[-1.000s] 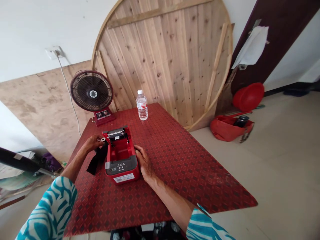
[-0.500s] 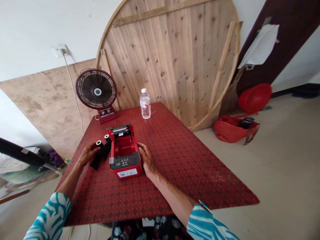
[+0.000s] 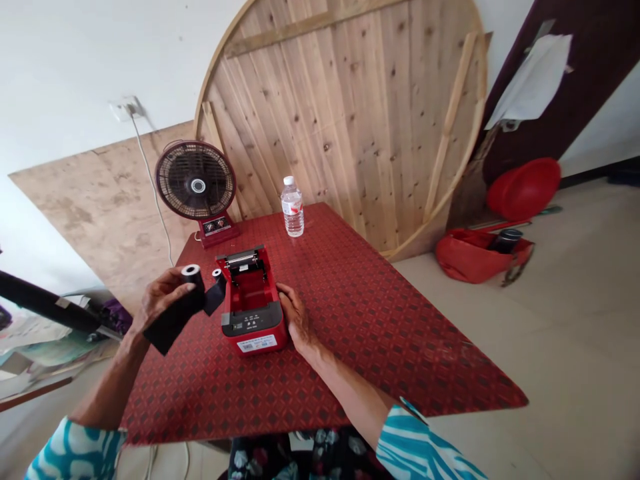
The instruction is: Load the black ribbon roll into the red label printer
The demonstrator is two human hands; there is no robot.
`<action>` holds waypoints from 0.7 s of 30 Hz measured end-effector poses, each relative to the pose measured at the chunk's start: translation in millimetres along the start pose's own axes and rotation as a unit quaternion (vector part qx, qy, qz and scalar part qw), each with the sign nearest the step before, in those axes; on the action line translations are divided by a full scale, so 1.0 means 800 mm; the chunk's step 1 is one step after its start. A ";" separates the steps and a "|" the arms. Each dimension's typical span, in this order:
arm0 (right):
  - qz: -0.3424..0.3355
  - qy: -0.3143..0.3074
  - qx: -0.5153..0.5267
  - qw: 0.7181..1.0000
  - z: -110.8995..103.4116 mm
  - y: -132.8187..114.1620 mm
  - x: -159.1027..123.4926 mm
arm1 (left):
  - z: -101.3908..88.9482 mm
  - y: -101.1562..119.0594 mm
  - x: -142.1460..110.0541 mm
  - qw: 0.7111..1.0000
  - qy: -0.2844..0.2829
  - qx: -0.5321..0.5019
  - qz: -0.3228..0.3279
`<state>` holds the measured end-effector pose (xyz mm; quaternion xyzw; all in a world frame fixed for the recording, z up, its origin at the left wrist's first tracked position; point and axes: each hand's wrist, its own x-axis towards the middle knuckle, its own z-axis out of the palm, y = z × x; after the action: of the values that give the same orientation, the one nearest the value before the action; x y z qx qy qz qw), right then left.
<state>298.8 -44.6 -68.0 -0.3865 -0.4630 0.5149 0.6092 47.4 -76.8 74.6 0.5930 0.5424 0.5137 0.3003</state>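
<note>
Red printer [image 3: 254, 321] lid up, black roll [image 3: 192, 276] in hand

Head view: left hand [image 3: 159, 295] is clamped on the roll, whitish end up, dark tail angling back toward the person. Printer's to that hand's right on the table [image 3: 380, 333], long axis pointing away; right hand [image 3: 296, 319], open against its right side, is nearer. Second roll [image 3: 217, 283] sits between.

the left hand [image 3: 161, 295] grips, left of the red printer [image 3: 256, 321], its thumb extended; the right hand [image 3: 297, 319] lies against the red printer's right side, forearm [image 3: 345, 383] slanting down and right.
</note>
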 end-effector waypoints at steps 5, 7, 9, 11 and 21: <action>0.002 -0.011 -0.019 1.000 0.000 -0.003 0.000 | 0.061 0.018 -0.006 0.955 -0.140 0.240 0.105; 0.000 -0.017 -0.026 1.000 0.000 -0.004 0.000 | 0.081 0.017 0.002 0.929 -0.164 0.305 0.133; -0.001 -0.016 -0.028 0.999 0.000 -0.006 0.000 | 0.096 0.017 0.011 0.897 -0.185 0.377 0.137; -0.004 -0.013 -0.024 1.000 0.001 -0.007 0.000 | 0.109 0.018 0.019 0.856 -0.202 0.462 0.117; -0.009 -0.007 -0.006 1.000 0.004 -0.003 0.002 | 0.154 -0.001 0.046 0.764 -0.270 0.583 0.059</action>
<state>296.5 -43.5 -64.6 -0.3823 -0.4737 0.5098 0.6079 158.0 -16.9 48.5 0.7992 0.5974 -0.0664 -0.0003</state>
